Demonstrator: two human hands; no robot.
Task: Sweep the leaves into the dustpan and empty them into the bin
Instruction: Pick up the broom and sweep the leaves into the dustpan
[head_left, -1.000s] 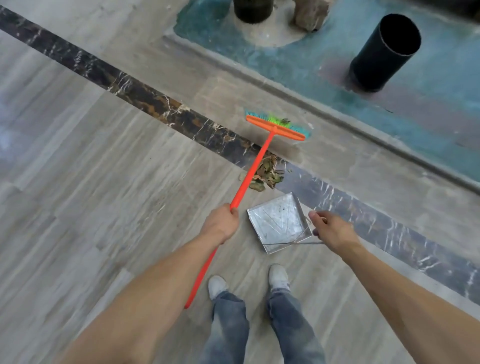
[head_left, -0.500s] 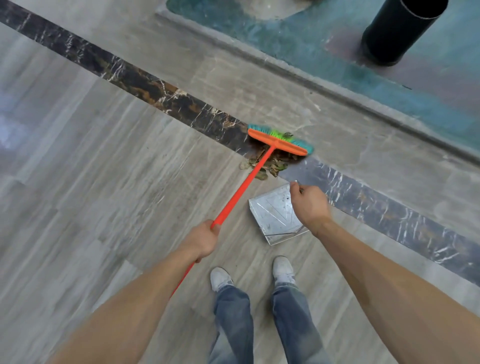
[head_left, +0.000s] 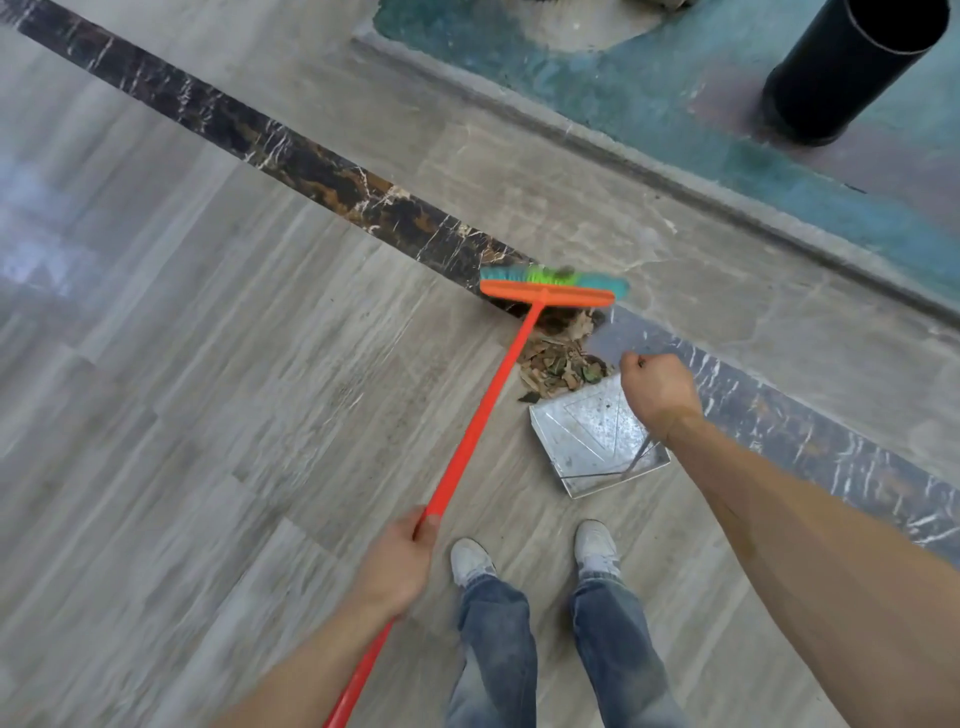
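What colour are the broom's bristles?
Teal at both ends, bright green in the middle, on the broom with an orange head; seen in the head view.

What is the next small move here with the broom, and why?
Probably pull the broom head a short way toward the dustpan. The leaves lie between the bristles and the pan's open front edge, few yet inside. The left hand grips the handle, while the right hand is over the pan.

Broom (head_left: 545, 291) head drawn toward 6 o'clock against leaves (head_left: 558, 366), leaf pile now touching dustpan (head_left: 587, 441) lip, left hand (head_left: 400, 561) lower on handle, right hand (head_left: 657, 392) now over dustpan's 1 o'clock corner.
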